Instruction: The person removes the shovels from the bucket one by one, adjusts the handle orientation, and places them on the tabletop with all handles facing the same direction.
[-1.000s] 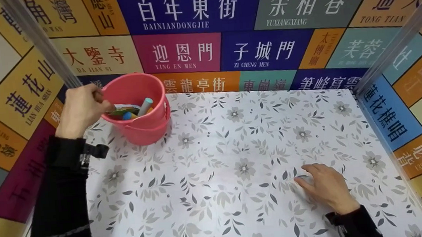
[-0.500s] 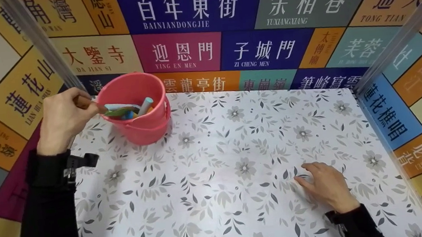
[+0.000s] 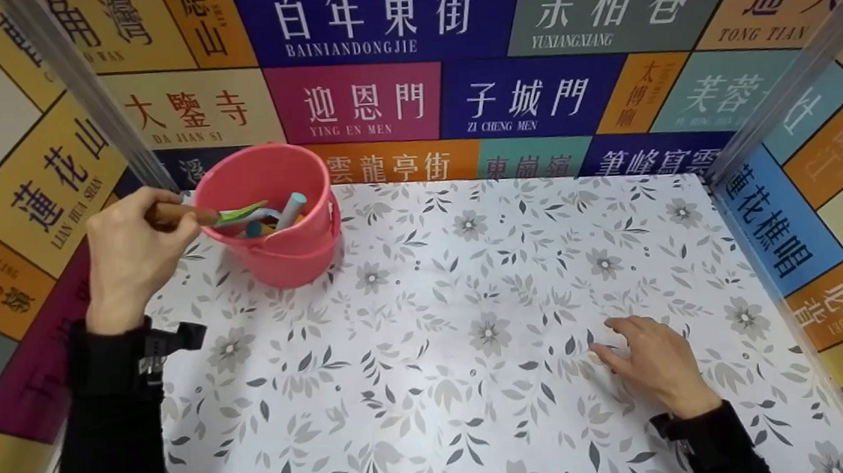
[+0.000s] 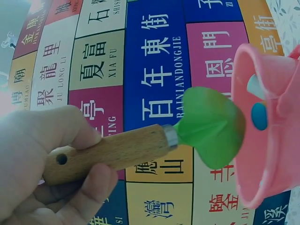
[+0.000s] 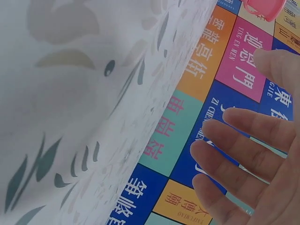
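Observation:
My left hand (image 3: 129,252) grips the wooden handle of a small garden trowel (image 4: 117,152) at the left side of a pink bucket (image 3: 284,258). The trowel has a metal collar and a green, heart-shaped blade (image 4: 211,126). In the head view the blade overlaps the bucket's mouth, pointing right. Inside the bucket, a pale blue cylinder (image 3: 290,211) leans upright beside a blue rounded piece (image 3: 254,228); the rest of the contents is partly hidden by the wall. My right hand (image 3: 657,364), fingers spread and relaxed, holds nothing over the right part of the table.
A white floral cloth (image 3: 428,326) covers the table. Panels with colourful street-name signs (image 3: 382,18) enclose it at the back and both sides. Clear corner posts (image 3: 793,79) stand at the back right and back left.
My left hand has drawn back leftward from the bucket's rim, and the trowel's handle and green blade now show above it. The right hand has hardly moved.

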`<state>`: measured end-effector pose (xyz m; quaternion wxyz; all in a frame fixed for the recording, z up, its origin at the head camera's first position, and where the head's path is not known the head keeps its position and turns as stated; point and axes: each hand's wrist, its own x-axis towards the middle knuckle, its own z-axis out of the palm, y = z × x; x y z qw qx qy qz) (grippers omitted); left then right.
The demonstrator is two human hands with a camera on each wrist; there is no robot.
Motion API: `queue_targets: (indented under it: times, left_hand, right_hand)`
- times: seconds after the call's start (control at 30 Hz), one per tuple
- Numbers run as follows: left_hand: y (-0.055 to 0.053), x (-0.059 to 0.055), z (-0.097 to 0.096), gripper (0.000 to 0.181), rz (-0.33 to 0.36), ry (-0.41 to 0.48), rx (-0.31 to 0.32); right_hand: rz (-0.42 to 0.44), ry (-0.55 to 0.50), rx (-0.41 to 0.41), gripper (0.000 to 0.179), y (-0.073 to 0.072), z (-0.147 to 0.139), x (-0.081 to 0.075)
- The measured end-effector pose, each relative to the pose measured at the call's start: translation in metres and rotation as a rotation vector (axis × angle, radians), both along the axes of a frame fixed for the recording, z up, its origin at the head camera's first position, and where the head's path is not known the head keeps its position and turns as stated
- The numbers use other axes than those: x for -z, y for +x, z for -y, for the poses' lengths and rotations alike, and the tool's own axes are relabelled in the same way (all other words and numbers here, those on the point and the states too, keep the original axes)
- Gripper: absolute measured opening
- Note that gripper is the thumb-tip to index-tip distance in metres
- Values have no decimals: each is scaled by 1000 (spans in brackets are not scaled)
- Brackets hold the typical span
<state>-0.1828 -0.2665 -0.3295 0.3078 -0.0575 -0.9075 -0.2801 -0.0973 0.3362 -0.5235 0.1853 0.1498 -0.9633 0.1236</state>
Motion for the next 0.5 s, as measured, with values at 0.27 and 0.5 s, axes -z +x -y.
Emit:
queue_targets:
  times: [0.27, 0.5]
  left_hand:
    - [9, 29, -27, 17, -222, 81, 30]
    - [15, 57, -71, 16, -380, 182, 101]
  right_hand:
    - [-69, -44, -6, 43, -10, 6, -7]
    - [-172, -109, -53, 38, -23, 25, -9]
